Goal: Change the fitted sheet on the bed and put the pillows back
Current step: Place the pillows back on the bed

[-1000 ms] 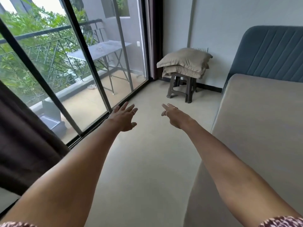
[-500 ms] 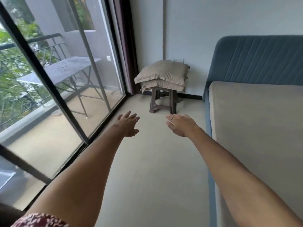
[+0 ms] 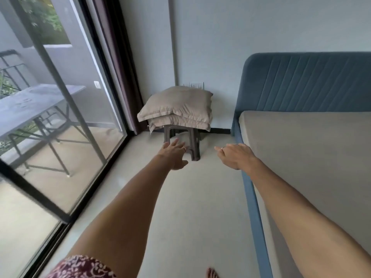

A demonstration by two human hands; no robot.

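Observation:
Two beige pillows (image 3: 178, 107) lie stacked on a dark plastic stool (image 3: 192, 141) in the corner ahead. The bed (image 3: 301, 149) on the right carries a smooth beige fitted sheet, with a blue frame edge (image 3: 251, 197) and blue padded headboard (image 3: 307, 81). Both my arms stretch forward over the floor. My left hand (image 3: 173, 154) has its fingers spread and holds nothing, just short of the stool. My right hand (image 3: 235, 155) hangs relaxed and empty beside the bed's near corner. Neither hand touches the pillows.
A glass sliding door (image 3: 60, 117) with dark frames runs along the left, with a balcony table (image 3: 30, 105) outside. A dark curtain (image 3: 120, 63) hangs in the corner. A strip of pale floor (image 3: 190, 207) lies between door and bed. My bare foot (image 3: 211, 273) shows at the bottom.
I have moved closer to the stool and pillows. Both hands have advanced toward them, still holding nothing.

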